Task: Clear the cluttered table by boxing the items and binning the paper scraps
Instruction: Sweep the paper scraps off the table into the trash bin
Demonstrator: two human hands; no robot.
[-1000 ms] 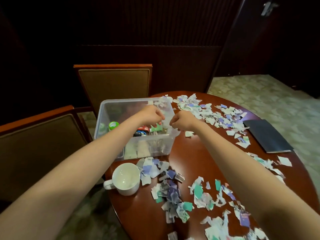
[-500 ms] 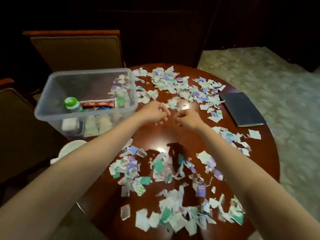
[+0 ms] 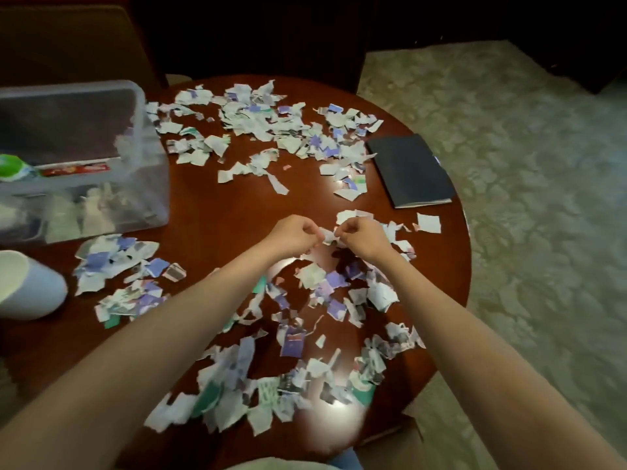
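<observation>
Torn paper scraps (image 3: 271,127) in white, purple and green cover much of the round dark-red table (image 3: 210,205). My left hand (image 3: 295,232) and my right hand (image 3: 359,234) meet over the table's middle right, fingers curled. Between their fingertips they pinch a small white paper scrap (image 3: 327,236). A clear plastic box (image 3: 101,157) stands at the left edge with a green-capped bottle (image 3: 13,167), a red tube (image 3: 78,170) and other items inside. More scraps (image 3: 258,385) lie under my forearms near the front edge.
A dark notebook (image 3: 410,171) lies at the table's right side. A white mug (image 3: 27,286) sits at the left, below the box. A padded chair (image 3: 68,45) stands behind the box. Patterned carpet (image 3: 526,198) surrounds the table on the right.
My hands have come away from the box and moved right and nearer to me. They now pinch a paper scrap over the table's middle. The view tilted down.
</observation>
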